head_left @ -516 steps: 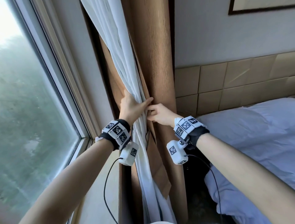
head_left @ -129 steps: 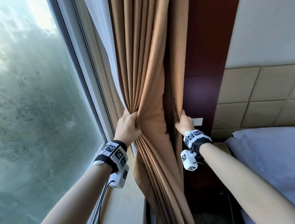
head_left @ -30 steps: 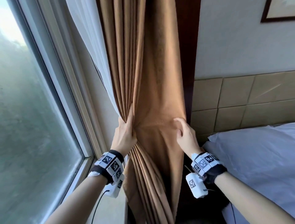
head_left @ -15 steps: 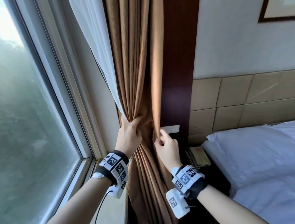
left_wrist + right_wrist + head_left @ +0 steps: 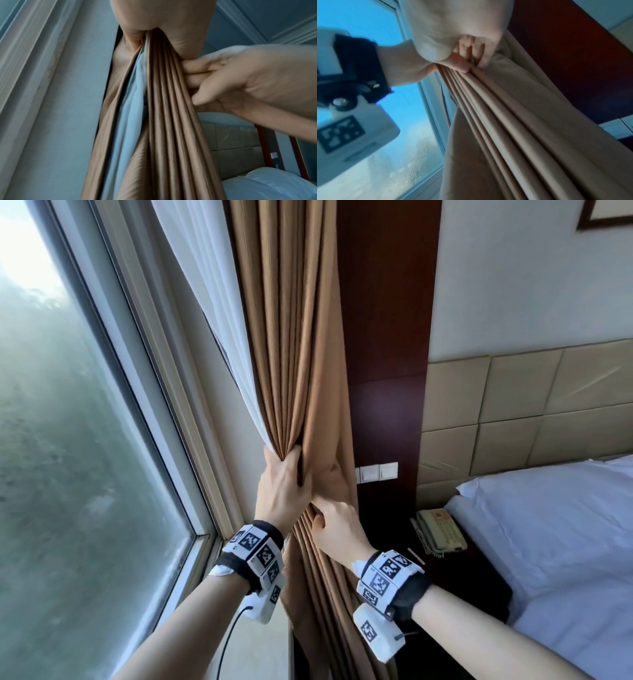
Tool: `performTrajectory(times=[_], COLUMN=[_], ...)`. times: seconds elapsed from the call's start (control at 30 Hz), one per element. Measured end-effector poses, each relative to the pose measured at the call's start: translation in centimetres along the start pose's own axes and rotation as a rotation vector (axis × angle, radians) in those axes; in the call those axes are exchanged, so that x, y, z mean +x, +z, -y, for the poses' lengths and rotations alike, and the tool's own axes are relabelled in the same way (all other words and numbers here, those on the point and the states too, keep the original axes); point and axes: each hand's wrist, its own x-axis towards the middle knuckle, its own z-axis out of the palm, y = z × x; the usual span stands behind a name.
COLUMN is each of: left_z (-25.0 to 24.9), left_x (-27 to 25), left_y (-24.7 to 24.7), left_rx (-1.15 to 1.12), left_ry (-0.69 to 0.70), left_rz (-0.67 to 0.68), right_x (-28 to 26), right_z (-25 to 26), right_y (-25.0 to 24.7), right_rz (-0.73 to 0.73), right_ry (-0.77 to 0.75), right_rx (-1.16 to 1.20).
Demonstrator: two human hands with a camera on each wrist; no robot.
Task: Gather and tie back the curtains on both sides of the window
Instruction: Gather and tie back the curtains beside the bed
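Observation:
A tan curtain point(image 5: 301, 344) hangs in tight pleats beside the window, with a white sheer curtain point(image 5: 209, 289) bunched against its left side. My left hand point(image 5: 282, 487) grips the gathered pleats and the sheer at waist height. Just below and to the right, my right hand point(image 5: 330, 522) curls round the outer folds of the same bundle, its fingers tucked into the cloth. The left wrist view shows the pleats point(image 5: 164, 108) fanning down from my left hand with a strip of sheer point(image 5: 132, 94) among them. The right wrist view shows my right fingers point(image 5: 471, 54) pinching the folds point(image 5: 505, 115).
The window point(image 5: 68, 457) and its frame point(image 5: 164, 371) fill the left. A dark wood panel point(image 5: 387, 337) with wall switches point(image 5: 376, 472) stands behind the curtain. A telephone point(image 5: 438, 530) sits on a bedside stand next to the bed point(image 5: 565, 542) and padded headboard point(image 5: 531, 405).
My right hand has swept the loose right part of the tan curtain leftward and now sits against my left hand. The left hand has kept its grip on the pleats.

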Motion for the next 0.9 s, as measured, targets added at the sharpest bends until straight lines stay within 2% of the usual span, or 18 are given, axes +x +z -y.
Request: performTrajectory(times=[0.1,0.17,0.33,0.43,0.5,0.63,0.73,0.87,0.9], left_z=[1.1,2.2,3.9,4.2,4.2,3.6,3.3,2.8,2.7], left_x=[0.8,1.2,1.3,1.4,1.4,1.1,0.9,0.7,0.7], left_y=[-0.6,-1.0,-1.5,-1.4,-1.3,-0.9,-0.5,-0.2,-0.3], left_rx=[0.015,0.03,0.018,0.003,-0.01,-0.038,-0.056,-0.072,-0.071], left_ry=[0.062,0.089,0.093,0.109,0.11,0.105,0.108,0.131,0.126], left_rz=[0.02,0.03,0.011,0.008,0.006,-0.012,-0.006,0.019,0.016], right_x=[1.1,1.8,5.3,7.9,9.4,12.8,15.4,19.1,19.3], right_z=[-1.7,-2.8,-7.2,-9.3,-10.2,-11.5,-12.8,-17.8,-17.4], right_y=[-0.5,-1.3,-3.3,-4.4,-4.8,-4.2,-2.1,1.8,1.8], right_rz=[0.176,0.219,0.05,-0.004,0.019,0.044,0.02,0.074,0.067], right_ry=[0.068,0.116,0.379,0.468,0.498,0.566,0.568,0.567,0.55], right_rx=[0.28,0.389,0.386,0.258,0.189,0.26,0.334,0.459,0.466])
